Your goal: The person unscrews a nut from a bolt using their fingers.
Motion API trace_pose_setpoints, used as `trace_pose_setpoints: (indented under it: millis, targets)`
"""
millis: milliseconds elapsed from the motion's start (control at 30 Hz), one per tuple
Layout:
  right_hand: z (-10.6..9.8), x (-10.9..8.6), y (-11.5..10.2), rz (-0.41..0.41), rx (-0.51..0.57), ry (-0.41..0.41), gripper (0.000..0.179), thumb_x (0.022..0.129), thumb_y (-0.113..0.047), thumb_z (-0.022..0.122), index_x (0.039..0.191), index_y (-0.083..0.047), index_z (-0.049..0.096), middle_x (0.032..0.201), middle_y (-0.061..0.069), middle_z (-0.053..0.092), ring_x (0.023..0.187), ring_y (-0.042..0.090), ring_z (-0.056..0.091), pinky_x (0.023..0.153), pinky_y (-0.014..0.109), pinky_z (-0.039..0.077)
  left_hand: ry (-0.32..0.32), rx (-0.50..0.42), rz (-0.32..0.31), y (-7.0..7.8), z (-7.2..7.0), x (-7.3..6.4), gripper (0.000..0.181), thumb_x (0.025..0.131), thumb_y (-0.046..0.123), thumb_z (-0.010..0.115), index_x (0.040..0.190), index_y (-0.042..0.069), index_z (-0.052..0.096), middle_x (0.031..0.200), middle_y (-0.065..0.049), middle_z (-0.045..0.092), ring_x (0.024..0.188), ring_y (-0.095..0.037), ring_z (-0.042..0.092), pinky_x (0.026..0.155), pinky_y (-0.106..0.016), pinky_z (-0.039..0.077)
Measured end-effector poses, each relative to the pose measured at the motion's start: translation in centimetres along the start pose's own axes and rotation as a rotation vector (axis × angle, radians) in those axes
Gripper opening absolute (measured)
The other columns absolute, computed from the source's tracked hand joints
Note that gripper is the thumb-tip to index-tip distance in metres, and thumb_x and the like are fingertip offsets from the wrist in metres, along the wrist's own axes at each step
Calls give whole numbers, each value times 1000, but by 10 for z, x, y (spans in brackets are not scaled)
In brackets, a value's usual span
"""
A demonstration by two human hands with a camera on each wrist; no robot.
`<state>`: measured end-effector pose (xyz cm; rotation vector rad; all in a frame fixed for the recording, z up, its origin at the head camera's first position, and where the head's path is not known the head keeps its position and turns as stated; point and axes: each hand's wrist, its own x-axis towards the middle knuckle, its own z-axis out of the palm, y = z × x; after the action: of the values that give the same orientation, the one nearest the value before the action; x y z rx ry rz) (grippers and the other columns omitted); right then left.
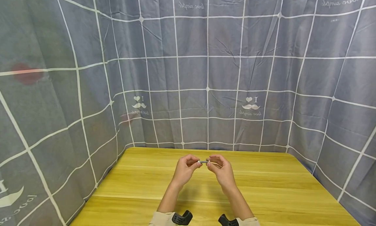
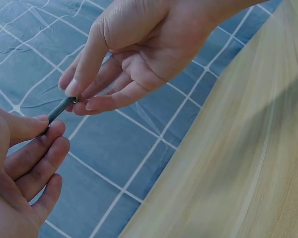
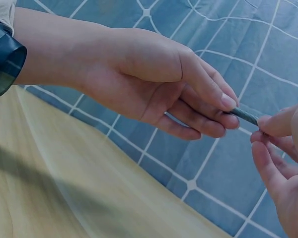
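A short grey metal bolt point(image 1: 203, 162) is held level between both hands above the table. Its thread shows in the left wrist view, where the bolt point(image 2: 58, 109) runs from one set of fingertips to the other. My left hand point(image 1: 184, 170) pinches one end between thumb and fingers. At the opposite end, my right hand point(image 1: 224, 173) pinches it the same way. In the right wrist view the middle of the bolt point(image 3: 246, 115) is bare, while both tips are mostly covered by fingers. Whether a nut sits on it, I cannot tell.
Below the hands lies a yellow wood-grain table point(image 1: 135, 180). A grey-blue curtain point(image 1: 191, 72) with white grid lines hangs behind it and along both sides. Black devices point(image 1: 182, 217) sit at the wrists by the light sleeves.
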<state>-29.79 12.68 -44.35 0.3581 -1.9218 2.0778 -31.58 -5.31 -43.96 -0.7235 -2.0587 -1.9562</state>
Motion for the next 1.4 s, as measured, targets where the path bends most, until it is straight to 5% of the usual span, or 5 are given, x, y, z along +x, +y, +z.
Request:
trace_pose_setpoints:
  millis: [200,467,833,1100,1400]
  targets:
    - [1,0,0,-3,-44,-16,32,97,1,70,127,9,65,124,21,67,114,33,66,93,29,54,13,-16,3,2,-1,-1,9,98,-2,69,105,-7,70,99,-18,75,98,-40,72,89,-50,56]
    - [1,0,2,24,-78,29,24,95,-6,76,116,4,74,126,17,67,112,32,66,99,46,52,6,-22,13,1,-2,-1,11,99,-3,67,107,-9,69,101,-20,74,98,-40,72,89,-49,57]
    - [1,-1,4,101,-89,26,32,96,-12,76,121,5,68,99,11,71,85,23,69,75,29,57,26,4,-3,8,0,-2,11,98,-6,66,106,-13,68,100,-22,74,98,-44,71,89,-53,56]
    - [1,-1,4,48,-102,20,29,99,-18,73,120,3,70,109,13,70,95,24,67,82,31,55,28,46,30,38,1,-11,10,97,-8,65,104,-15,66,98,-25,73,95,-43,72,84,-38,58]
    - [0,1,4,17,8,0,33,97,0,71,128,7,63,119,22,68,110,34,67,89,32,56,23,44,29,40,2,-13,8,97,-10,65,103,-15,67,98,-25,73,95,-39,72,83,-36,59]
